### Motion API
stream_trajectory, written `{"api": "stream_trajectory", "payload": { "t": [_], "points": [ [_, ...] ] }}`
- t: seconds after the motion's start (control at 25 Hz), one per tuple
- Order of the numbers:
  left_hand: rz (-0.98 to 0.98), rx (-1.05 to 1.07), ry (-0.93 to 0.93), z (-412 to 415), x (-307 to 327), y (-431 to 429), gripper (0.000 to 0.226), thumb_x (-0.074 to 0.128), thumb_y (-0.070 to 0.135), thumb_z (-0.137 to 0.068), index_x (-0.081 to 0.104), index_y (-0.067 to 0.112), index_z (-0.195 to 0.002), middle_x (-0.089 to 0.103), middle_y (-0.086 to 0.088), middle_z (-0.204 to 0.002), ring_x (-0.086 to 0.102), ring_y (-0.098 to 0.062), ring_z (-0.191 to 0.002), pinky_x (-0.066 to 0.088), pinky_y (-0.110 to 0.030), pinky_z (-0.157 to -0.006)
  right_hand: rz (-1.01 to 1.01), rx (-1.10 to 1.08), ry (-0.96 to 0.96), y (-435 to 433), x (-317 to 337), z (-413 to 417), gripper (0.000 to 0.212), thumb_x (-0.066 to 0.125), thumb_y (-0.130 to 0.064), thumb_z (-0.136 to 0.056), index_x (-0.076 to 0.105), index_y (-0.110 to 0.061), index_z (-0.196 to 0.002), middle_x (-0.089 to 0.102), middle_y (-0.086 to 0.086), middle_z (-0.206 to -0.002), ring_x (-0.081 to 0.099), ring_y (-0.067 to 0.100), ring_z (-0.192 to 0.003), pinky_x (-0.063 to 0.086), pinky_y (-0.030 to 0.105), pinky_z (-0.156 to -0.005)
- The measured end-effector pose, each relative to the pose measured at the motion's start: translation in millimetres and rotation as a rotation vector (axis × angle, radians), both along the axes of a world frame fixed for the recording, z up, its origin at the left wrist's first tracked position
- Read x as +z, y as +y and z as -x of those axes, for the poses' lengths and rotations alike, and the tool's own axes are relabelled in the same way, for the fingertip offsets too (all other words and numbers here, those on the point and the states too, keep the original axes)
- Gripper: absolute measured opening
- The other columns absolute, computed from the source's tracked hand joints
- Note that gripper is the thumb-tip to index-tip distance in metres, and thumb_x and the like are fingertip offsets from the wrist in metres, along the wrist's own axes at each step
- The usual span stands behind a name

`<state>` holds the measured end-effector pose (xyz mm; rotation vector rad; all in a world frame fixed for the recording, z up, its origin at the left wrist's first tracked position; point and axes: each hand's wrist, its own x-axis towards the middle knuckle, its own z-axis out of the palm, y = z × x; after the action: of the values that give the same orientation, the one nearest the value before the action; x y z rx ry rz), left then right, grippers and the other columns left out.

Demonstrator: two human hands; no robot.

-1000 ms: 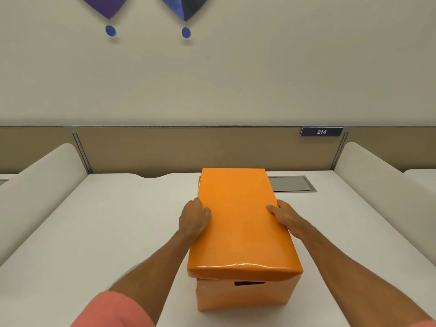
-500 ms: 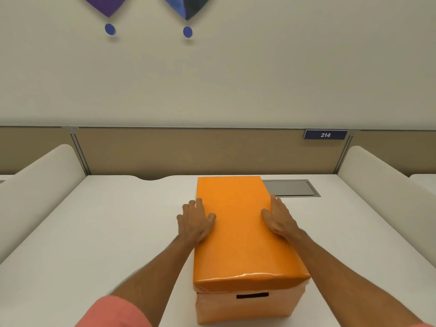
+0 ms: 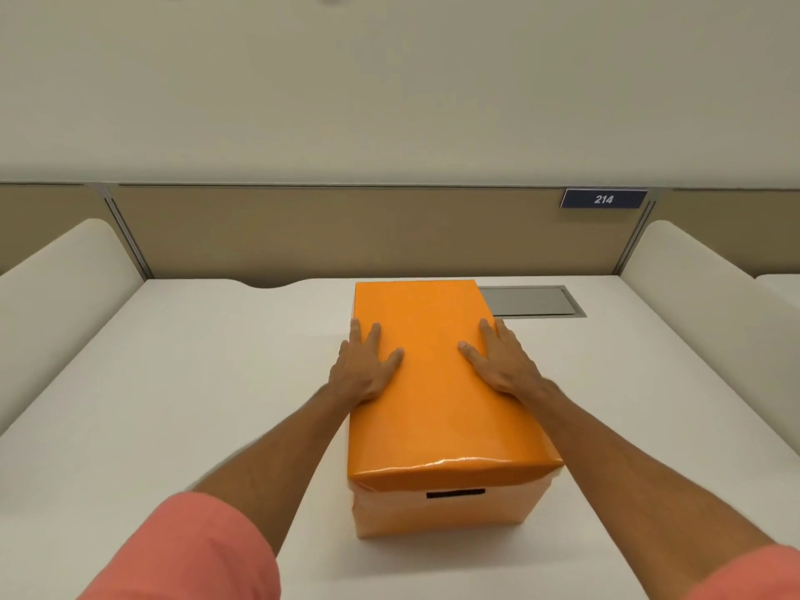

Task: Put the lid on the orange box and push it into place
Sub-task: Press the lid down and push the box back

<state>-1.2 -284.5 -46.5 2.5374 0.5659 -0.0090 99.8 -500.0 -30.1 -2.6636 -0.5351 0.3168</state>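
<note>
Both hands, left [image 3: 366, 365] and right [image 3: 502, 361], flat, fingers spread, no grip, palms on the lid [image 3: 437, 383].

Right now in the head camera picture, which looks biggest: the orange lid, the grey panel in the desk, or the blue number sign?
1. orange lid, biggest by far.
2. grey panel, partly hidden behind the lid.
3. blue number sign, smallest, though it's farthest away, so its true size is unsure.

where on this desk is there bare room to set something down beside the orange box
Widest bare patch: left of the orange box, out to the left divider. A narrower strip runs right of it toward the right divider. Crowded: the back right, where the grey hatch sits, and wherever the forearms cross.
</note>
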Motion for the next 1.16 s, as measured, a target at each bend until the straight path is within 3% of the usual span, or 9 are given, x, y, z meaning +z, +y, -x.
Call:
{"api": "stream_trajectory", "payload": {
  "t": [0.24, 0.56, 0.76, 0.88, 1.16],
  "points": [
    [0.040, -0.002, -0.024, 6, -5, -5, 0.081, 0.034, 0.064, -0.089, 0.002, 0.024, -0.152, -0.012, -0.007, -0.162, 0.006, -0.037, -0.148, 0.020, -0.056, -0.117, -0.004, -0.012, 0.025, -16, -5, 8, 0.076, 0.031, -0.064, -0.092, 0.007, -0.024, -0.152, 0.004, 0.011, -0.163, 0.024, 0.038, -0.144, 0.026, 0.058, -0.112],
    [-0.058, 0.009, -0.022, 14, -11, -11, 0.080, 0.030, 0.065, -0.089, 0.002, 0.025, -0.152, -0.010, -0.004, -0.162, 0.005, -0.032, -0.149, 0.025, -0.058, -0.113, 0.053, 0.010, -0.019, -16, -20, 13, 0.077, 0.025, -0.064, -0.093, -0.002, -0.024, -0.153, -0.008, 0.006, -0.163, 0.007, 0.031, -0.149, 0.023, 0.059, -0.113],
    [-0.263, -0.041, -0.029, 4, 6, -13, 0.077, 0.028, 0.060, -0.091, 0.009, 0.015, -0.151, -0.008, -0.010, -0.162, -0.009, -0.028, -0.149, 0.000, -0.055, -0.119, 0.130, 0.119, -0.183, 5, -6, 6, 0.077, 0.028, -0.056, -0.095, -0.002, -0.015, -0.153, -0.009, 0.007, -0.163, -0.011, 0.025, -0.150, -0.001, 0.051, -0.121],
    [-0.253, -0.097, 0.007, -1, 2, -21, 0.081, 0.024, 0.062, -0.091, -0.004, 0.017, -0.152, -0.010, -0.008, -0.162, -0.011, -0.025, -0.149, -0.006, -0.051, -0.120, 0.151, 0.211, -0.196, 21, -11, 9, 0.076, 0.024, -0.061, -0.094, -0.003, -0.021, -0.153, -0.008, 0.007, -0.163, -0.010, 0.024, -0.150, -0.004, 0.047, -0.122],
    [-0.267, -0.087, 0.004, 0, -7, -23, 0.082, 0.022, 0.065, -0.089, -0.002, 0.019, -0.152, -0.007, -0.007, -0.162, -0.009, -0.025, -0.149, -0.001, -0.050, -0.121, 0.176, 0.207, -0.215, 24, -23, 10, 0.072, 0.021, -0.061, -0.095, 0.000, -0.025, -0.153, -0.002, 0.004, -0.164, -0.004, 0.022, -0.150, -0.001, 0.046, -0.122]
  ]
}}
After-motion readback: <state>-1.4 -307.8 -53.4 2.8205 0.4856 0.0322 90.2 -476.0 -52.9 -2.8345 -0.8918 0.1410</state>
